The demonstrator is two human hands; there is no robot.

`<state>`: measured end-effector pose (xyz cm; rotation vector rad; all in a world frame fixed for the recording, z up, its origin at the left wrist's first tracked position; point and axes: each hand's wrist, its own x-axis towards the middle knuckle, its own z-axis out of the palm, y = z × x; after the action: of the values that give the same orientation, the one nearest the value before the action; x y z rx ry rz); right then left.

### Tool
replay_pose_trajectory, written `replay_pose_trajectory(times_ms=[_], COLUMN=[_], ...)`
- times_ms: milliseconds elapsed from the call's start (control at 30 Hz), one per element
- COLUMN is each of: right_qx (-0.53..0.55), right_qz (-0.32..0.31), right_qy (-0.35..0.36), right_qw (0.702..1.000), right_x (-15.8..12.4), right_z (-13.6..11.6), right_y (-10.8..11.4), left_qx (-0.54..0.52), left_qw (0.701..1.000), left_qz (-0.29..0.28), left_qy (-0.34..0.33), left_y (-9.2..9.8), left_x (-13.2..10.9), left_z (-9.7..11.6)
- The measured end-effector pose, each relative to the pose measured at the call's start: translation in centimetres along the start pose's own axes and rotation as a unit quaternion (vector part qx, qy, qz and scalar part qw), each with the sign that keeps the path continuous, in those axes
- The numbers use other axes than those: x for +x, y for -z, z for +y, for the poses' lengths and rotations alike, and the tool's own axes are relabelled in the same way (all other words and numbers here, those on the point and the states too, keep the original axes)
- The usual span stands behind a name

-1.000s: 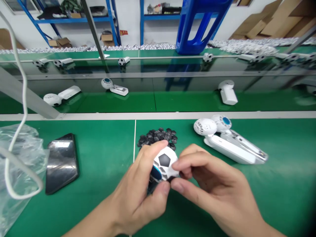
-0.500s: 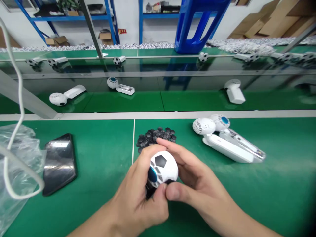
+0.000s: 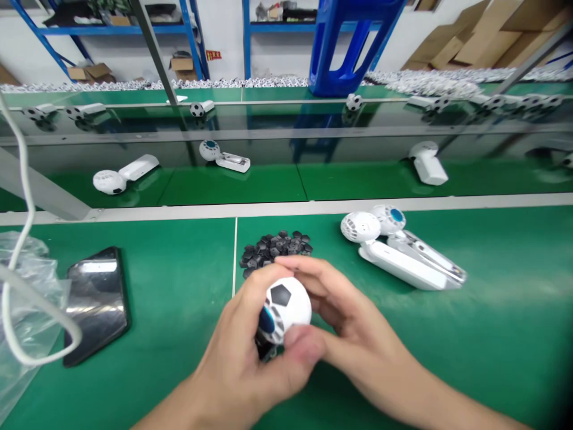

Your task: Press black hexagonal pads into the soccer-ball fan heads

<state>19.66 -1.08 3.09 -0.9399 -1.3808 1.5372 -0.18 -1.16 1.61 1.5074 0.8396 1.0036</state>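
Both hands hold one small white ball-shaped fan head (image 3: 286, 303) with a black pentagon on top and a blue centre on its left face. My left hand (image 3: 244, 364) wraps it from below and the left. My right hand (image 3: 353, 334) closes on it from the right, the thumb pressing its lower side and the fingers curled over the back. Just beyond the hands lies a heap of small black pentagon pieces (image 3: 274, 249) on the green table (image 3: 179, 286).
Two white handheld fans (image 3: 394, 251) lie to the right. A black phone (image 3: 95, 301), a clear plastic bag (image 3: 22, 310) and a white cable (image 3: 22, 251) are at the left. More fans lie on the conveyor belt (image 3: 277, 179) behind; a blue stool (image 3: 344, 48) stands farther back.
My right hand has closed further round the ball, its thumb sliding onto the lower side. The ball has turned slightly and the view has shifted a little to the right.
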Motion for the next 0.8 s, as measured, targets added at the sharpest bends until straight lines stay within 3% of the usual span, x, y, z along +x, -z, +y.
replay_pose_trajectory(times_ms=[67,133,167,233,300,333,433,533,633,733,800], right_qx=[-0.016,-0.113,-0.200,-0.383,-0.487,-0.507,-0.529,-0.553,-0.577,-0.585,-0.563], right_qz=[-0.021,0.008,0.032,0.060,0.037,0.019,-0.013,-0.022,-0.008,0.010,0.016], right_qy=[-0.005,0.016,0.034,0.071,0.094,0.100,0.113,0.131,0.151,0.170,0.183], right_qw=[1.000,0.993,0.979,0.919,0.868,0.856,0.841,0.822,0.803,0.793,0.805], right_x=[1.0,1.9,2.3,2.7,3.0,3.0,3.1,3.0,2.8,2.5,2.3], right_z=[-0.2,-0.2,-0.2,0.3,1.0,1.4,2.6,3.3,3.5,3.2,2.6], right_y=[1.8,4.1,5.2,6.8,7.4,7.4,6.6,5.9,5.5,5.3,5.0], left_qx=[-0.096,-0.189,-0.224,-0.259,-0.262,-0.253,-0.195,-0.090,-0.006,0.002,-0.024], left_qw=[0.991,0.969,0.956,0.938,0.932,0.933,0.948,0.972,0.984,0.989,0.991], left_qz=[-0.016,0.022,0.054,0.102,0.118,0.121,0.145,0.174,0.159,0.134,0.121], left_qy=[0.092,0.160,0.180,0.207,0.220,0.224,0.205,0.131,0.074,0.058,0.060], left_y=[1.1,2.1,2.4,2.6,2.3,2.0,1.3,1.3,1.7,1.9,1.8], left_x=[0.4,0.8,1.0,1.4,1.7,1.8,1.8,1.3,0.8,0.5,0.6], left_z=[0.4,1.0,1.4,1.8,2.0,2.0,1.6,0.8,0.0,-0.5,-0.6])
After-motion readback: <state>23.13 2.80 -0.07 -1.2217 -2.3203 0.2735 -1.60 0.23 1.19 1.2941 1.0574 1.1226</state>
